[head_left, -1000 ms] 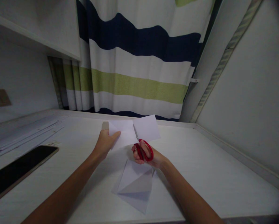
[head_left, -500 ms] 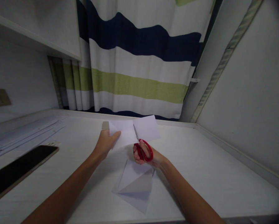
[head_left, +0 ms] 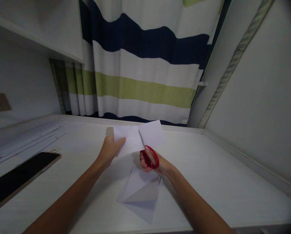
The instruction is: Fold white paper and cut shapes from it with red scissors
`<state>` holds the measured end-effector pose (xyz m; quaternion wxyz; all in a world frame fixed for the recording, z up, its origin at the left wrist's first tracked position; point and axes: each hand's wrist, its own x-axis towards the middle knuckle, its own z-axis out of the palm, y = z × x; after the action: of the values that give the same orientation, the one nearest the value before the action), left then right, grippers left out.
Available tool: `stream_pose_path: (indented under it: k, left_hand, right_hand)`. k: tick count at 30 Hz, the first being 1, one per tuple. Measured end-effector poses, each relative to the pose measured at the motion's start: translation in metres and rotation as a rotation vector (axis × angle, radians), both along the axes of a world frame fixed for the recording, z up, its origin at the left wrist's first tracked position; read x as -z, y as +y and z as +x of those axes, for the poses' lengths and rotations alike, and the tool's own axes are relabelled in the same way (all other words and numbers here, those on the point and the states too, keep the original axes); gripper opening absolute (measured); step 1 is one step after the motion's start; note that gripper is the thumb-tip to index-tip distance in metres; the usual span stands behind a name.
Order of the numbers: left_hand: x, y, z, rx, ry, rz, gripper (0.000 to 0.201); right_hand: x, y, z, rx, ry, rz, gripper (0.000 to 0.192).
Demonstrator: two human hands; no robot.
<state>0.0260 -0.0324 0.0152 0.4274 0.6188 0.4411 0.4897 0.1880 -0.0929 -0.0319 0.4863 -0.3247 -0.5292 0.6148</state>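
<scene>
Between thumb and fingers, my left hand (head_left: 112, 148) grips a white sheet of paper (head_left: 129, 139) by its left side, held above the desk. My right hand (head_left: 149, 159) is closed round the red handles of a pair of scissors (head_left: 152, 157). The blades point up and away and lie across the paper, along a cut that parts off a right-hand piece of paper (head_left: 151, 131). On the desk just below my right hand rests a folded piece of white paper (head_left: 143, 193), its upper edge partly hidden by that hand.
A dark phone (head_left: 21, 177) lies on the white desk (head_left: 208, 182) at the left. Behind it are stacked white sheets (head_left: 33, 139) along the left wall. A striped curtain (head_left: 145, 78) hangs at the back, and a shelf (head_left: 38, 42) juts out at upper left.
The right-hand piece of paper has shifted very slightly to the left. My right hand and the scissors have barely moved; my left hand keeps its grip.
</scene>
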Motion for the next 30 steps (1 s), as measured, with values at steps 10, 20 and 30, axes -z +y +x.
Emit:
stream_pose_path:
  k: [10, 20, 30]
  left_hand:
    - [0.0015, 0.0008, -0.0006, 0.024, -0.021, 0.000, 0.026]
    - [0.0029, 0.0021, -0.0004, 0.036, -0.050, -0.005, 0.026]
    - [-0.0001, 0.0001, 0.0004, -0.005, -0.029, -0.017, 0.024]
  right_hand:
    - [0.0018, 0.0013, 0.0006, 0.017, -0.012, -0.015, 0.040]
    - [0.0013, 0.0005, -0.0013, 0.043, -0.030, -0.017, 0.042]
    - [0.0028, 0.0008, -0.0002, 0.035, -0.027, 0.009, 0.040]
